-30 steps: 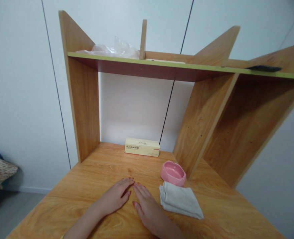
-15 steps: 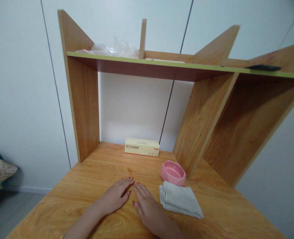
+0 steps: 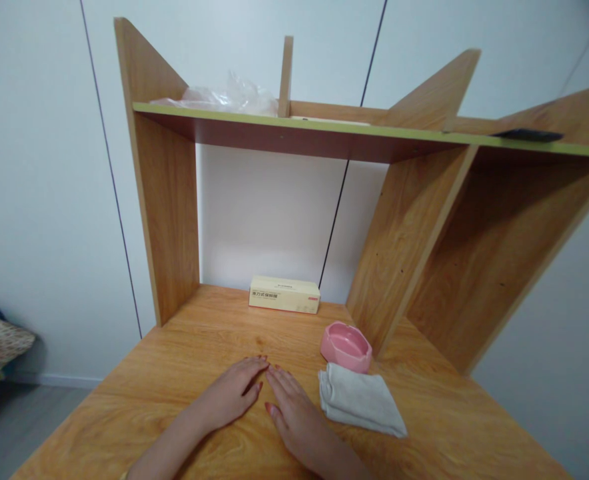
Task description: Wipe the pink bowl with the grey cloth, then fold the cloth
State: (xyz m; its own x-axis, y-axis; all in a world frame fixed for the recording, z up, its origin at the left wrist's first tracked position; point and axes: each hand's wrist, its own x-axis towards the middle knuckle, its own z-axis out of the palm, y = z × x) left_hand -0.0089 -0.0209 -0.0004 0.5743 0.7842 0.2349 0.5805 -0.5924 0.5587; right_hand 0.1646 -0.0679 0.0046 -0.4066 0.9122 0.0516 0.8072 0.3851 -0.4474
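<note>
A person's two bare hands rest palm down on a wood-grain tabletop [image 3: 174, 373], the left hand [image 3: 234, 393] and right hand [image 3: 290, 407] angled inward so their fingertips meet or nearly meet. Both are relaxed, fingers extended, gripping nothing; the nails are reddish. Just beside the right hand, to its right, lies a folded pale grey cloth [image 3: 362, 401]. Immediately behind the cloth sits a pink faceted bowl [image 3: 347, 345], upright; whether the two touch is hard to tell. Farther back, near the wall [image 3: 274, 213], stands a long cream box [image 3: 284, 295] with dark printed characters and a small red label. Upright wooden panels [image 3: 169, 220] support a green-edged shelf [image 3: 324, 141] above. On it are crumpled clear plastic [image 3: 224, 100] at left and a dark flat object [image 3: 529, 135] at right.
</note>
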